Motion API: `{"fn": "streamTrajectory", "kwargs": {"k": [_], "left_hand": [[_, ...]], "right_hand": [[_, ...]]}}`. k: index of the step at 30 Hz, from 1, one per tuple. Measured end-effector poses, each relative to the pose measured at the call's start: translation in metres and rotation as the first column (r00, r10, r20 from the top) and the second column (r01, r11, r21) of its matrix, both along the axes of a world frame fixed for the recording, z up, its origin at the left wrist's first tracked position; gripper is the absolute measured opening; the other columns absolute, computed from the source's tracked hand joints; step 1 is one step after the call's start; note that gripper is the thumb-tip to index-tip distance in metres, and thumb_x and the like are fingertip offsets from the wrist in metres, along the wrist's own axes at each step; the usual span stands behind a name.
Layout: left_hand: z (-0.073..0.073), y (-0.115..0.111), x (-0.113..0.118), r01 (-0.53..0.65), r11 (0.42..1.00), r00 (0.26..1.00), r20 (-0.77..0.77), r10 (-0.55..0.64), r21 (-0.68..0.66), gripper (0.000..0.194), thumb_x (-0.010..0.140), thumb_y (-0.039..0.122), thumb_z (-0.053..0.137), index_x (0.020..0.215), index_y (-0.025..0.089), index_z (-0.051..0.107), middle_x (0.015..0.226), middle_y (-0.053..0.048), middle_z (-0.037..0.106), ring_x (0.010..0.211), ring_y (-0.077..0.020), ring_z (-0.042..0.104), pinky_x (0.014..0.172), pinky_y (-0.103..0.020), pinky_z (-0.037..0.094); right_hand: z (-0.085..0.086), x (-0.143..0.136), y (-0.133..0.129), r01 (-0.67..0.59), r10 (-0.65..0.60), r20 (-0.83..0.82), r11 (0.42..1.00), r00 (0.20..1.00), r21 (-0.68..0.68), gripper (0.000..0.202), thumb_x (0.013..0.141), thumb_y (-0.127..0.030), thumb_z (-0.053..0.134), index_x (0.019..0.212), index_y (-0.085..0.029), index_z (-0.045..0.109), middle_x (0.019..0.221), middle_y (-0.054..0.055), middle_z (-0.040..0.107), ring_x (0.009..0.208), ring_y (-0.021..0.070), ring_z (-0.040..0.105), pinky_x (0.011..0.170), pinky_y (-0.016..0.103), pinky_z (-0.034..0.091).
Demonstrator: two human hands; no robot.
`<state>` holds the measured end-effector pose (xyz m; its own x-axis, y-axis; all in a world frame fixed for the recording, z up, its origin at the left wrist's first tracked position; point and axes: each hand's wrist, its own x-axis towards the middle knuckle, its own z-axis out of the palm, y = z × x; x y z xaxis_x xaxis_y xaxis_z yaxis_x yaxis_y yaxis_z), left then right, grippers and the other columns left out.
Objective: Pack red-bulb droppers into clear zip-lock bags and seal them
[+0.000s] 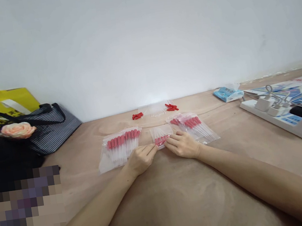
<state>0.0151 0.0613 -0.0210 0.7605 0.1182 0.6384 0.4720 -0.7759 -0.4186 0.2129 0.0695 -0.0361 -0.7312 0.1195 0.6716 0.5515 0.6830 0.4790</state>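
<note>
A small clear zip bag (160, 130) lies on the table in front of me, holding several droppers with red rubber bulbs (161, 140). My left hand (143, 158) pinches the near left corner of this bag, thumb and fingers pressed together. At the near right corner, my right hand (183, 145) has its fingers closed on the bag's edge, covering part of it. Just left lie filled zip bags of red-bulbed droppers (116, 143), slightly overlapping. Similar filled bags (193, 122) lie to the right, behind my right hand.
Loose red bulbs (137, 116) and more red bulbs (172, 107) lie near the wall, with clear thin tubes (156, 111) between. A blue tissue pack (228, 94) and a power strip (287, 120) with chargers are right. Left stand a striped bag (54, 124) and a yellow bag (22, 95).
</note>
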Motion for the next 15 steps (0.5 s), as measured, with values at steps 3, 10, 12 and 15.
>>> {"fn": "streamTrajectory", "kwargs": {"k": [3, 10, 12, 15], "left_hand": [[-0.001, 0.000, -0.003, -0.012, 1.000, 1.000, 0.018, 0.012, -0.012, 0.024, 0.088, 0.008, 0.038, 0.079, 0.012, 0.060, 0.072, -0.006, 0.068, 0.062, -0.0140, 0.065, 0.056, -0.024, 0.055], [-0.007, 0.002, -0.008, -0.032, 0.998, 0.999, 0.041, 0.034, -0.047, 0.021, 0.087, 0.009, 0.040, 0.082, 0.013, 0.060, 0.076, -0.005, 0.069, 0.065, -0.0135, 0.065, 0.058, -0.023, 0.054], [-0.009, 0.001, -0.008, -0.040, 0.997, 0.998, 0.040, 0.043, -0.062, 0.020, 0.087, 0.010, 0.040, 0.082, 0.013, 0.060, 0.076, -0.004, 0.069, 0.065, -0.0139, 0.065, 0.057, -0.023, 0.054], [-0.010, 0.000, -0.009, -0.059, 0.994, 0.998, 0.033, 0.062, -0.088, 0.022, 0.088, 0.011, 0.039, 0.080, 0.014, 0.060, 0.074, -0.003, 0.068, 0.064, -0.0135, 0.065, 0.057, -0.022, 0.053]], "right_hand": [[-0.001, 0.012, 0.002, 0.043, -0.044, 0.027, 0.999, 0.999, 0.025, 0.023, 0.084, -0.010, 0.042, 0.068, -0.014, 0.058, 0.063, 0.003, 0.056, 0.060, 0.0126, 0.045, 0.052, 0.028, 0.024], [0.001, 0.035, 0.003, 0.075, -0.076, 0.047, 0.997, 0.996, 0.013, 0.023, 0.084, -0.010, 0.040, 0.072, -0.014, 0.058, 0.062, 0.003, 0.055, 0.058, 0.0115, 0.045, 0.052, 0.027, 0.023], [0.001, 0.037, 0.003, 0.077, -0.077, 0.049, 0.997, 0.996, 0.000, 0.022, 0.084, -0.010, 0.040, 0.073, -0.013, 0.059, 0.062, 0.002, 0.055, 0.057, 0.0114, 0.044, 0.052, 0.027, 0.024], [0.000, 0.037, 0.003, 0.085, -0.084, 0.033, 0.996, 0.996, -0.014, 0.025, 0.084, -0.011, 0.040, 0.066, -0.014, 0.058, 0.058, 0.002, 0.053, 0.054, 0.0111, 0.044, 0.052, 0.027, 0.024]]}}
